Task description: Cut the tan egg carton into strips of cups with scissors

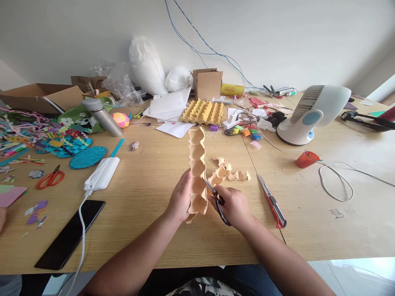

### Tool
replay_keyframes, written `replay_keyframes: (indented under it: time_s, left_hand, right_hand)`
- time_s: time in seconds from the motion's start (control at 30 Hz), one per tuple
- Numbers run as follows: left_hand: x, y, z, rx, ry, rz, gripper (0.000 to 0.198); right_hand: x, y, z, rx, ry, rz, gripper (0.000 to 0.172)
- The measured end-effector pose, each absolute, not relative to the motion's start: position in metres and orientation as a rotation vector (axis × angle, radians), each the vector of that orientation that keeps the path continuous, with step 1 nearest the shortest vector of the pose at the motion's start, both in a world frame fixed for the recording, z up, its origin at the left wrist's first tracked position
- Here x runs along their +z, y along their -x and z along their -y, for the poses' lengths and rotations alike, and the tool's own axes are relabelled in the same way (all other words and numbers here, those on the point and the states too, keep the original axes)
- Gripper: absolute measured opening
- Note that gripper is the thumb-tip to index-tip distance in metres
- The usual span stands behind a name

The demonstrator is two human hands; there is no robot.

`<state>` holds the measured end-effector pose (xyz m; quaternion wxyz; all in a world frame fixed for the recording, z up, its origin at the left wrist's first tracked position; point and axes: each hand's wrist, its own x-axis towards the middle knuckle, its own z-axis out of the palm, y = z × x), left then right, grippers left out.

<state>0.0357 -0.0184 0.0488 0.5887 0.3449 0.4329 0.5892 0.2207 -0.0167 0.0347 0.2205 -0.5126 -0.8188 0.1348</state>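
A strip of egg carton [197,152], a single row of tan cups, stands lengthwise in front of me. My left hand [181,197] is closed on its left edge near the lower cups. In my right hand [234,205] is a pair of scissors [220,207] with black handles. Their blades lie against the strip's right edge, around the lower middle cups; whether they are parted I cannot tell. Torn carton scraps [239,176] and a loose cup piece [218,176] lie just right of the strip. Another bit of carton shows under its lower end.
A red utility knife [273,203] lies to the right of my right hand. On the left are a white power bank [101,173], a black phone [70,234] and red-handled scissors [51,179]. A yellow egg tray [203,112], a fan [308,117] and a red cup [307,159] stand farther off.
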Motion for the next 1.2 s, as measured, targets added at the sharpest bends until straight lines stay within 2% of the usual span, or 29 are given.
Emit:
replay_keyframes:
  time_s: [0.13,0.43,0.7,0.8,1.0,1.1,1.2]
  left_hand:
    - [0.051,-0.036,0.02,1.379,-0.793,-0.987,0.045]
    - [0.049,-0.034,0.02,1.335,-0.784,-0.956,0.043]
    - [0.058,-0.035,0.02,1.345,-0.778,-0.942,0.041]
    - [0.055,-0.033,0.017,1.373,-0.814,-0.923,0.041]
    - [0.044,-0.022,0.008,1.281,-0.843,-0.791,0.042]
    - [0.043,-0.02,0.007,1.267,-0.835,-0.779,0.042]
    - [0.042,-0.021,0.009,1.176,-0.908,-0.81,0.047]
  right_hand:
    - [0.033,-0.221,0.018,0.334,1.427,2.261,0.027]
    - [0.032,-0.224,0.017,0.268,1.424,2.254,0.039]
    - [0.033,-0.226,0.017,0.317,1.418,2.247,0.033]
    - [0.035,-0.226,0.013,0.464,1.407,2.239,0.032]
    - [0.038,-0.231,0.004,1.075,1.073,2.139,0.04]
    - [0.037,-0.233,0.001,1.349,0.926,1.884,0.039]
    - [0.035,-0.232,-0.003,1.483,0.851,1.565,0.039]
